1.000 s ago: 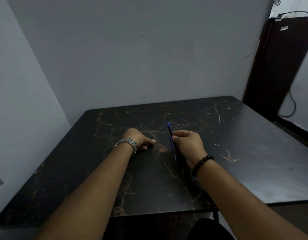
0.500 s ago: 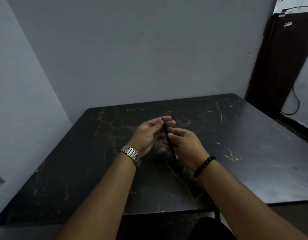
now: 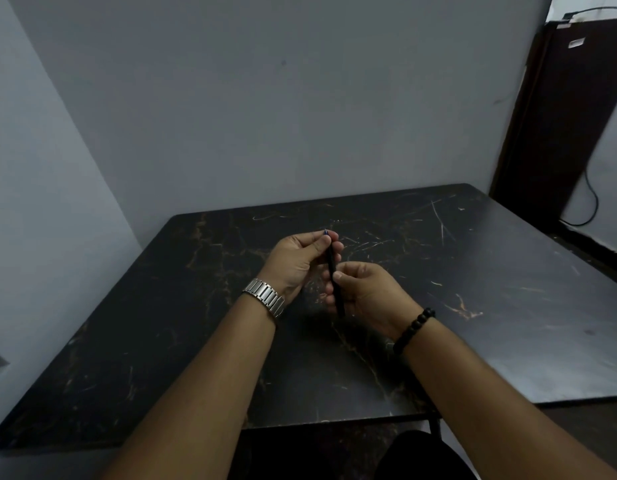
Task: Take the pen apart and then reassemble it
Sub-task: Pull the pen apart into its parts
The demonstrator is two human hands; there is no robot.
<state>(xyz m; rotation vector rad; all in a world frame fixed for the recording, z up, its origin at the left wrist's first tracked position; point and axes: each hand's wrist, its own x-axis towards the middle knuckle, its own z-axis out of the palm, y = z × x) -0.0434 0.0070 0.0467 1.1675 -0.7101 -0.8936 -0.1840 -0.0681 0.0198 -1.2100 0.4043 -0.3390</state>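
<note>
— What has moved since the frame a second back?

— Then my left hand (image 3: 296, 259) lay on the worktop (image 3: 507, 289), apart from the pen (image 3: 334, 275). Now it is raised and has joined the right hand (image 3: 369, 294) on the pen, and both hands are lifted clear of the worktop.

— Count things for me.

— One pen, two hands, one worktop. On the wrists I count one metal watch (image 3: 265, 296) on the left and one dark bead bracelet (image 3: 413, 329) on the right. Beyond the worktop's far right corner I see one dark cabinet (image 3: 563, 119) with one cable (image 3: 592, 202) hanging beside it.

— What can't you make out?

— The pen is nearly as dark as the worktop behind it, so its outline is faint. I cannot tell whether it is in one piece or whether a loose part sits in either palm. Its lower end is lost against the right palm. The cabinet is cut off by the frame's right edge.

— And the pen itself?

— Slim, dark, near upright, leaning slightly away from me, with a small blue tip just showing above my left fingertips. It hangs above the middle of the worktop. My left thumb and fingers pinch its upper end; my right hand is curled around its lower half, thumb pressed on the barrel.
</note>
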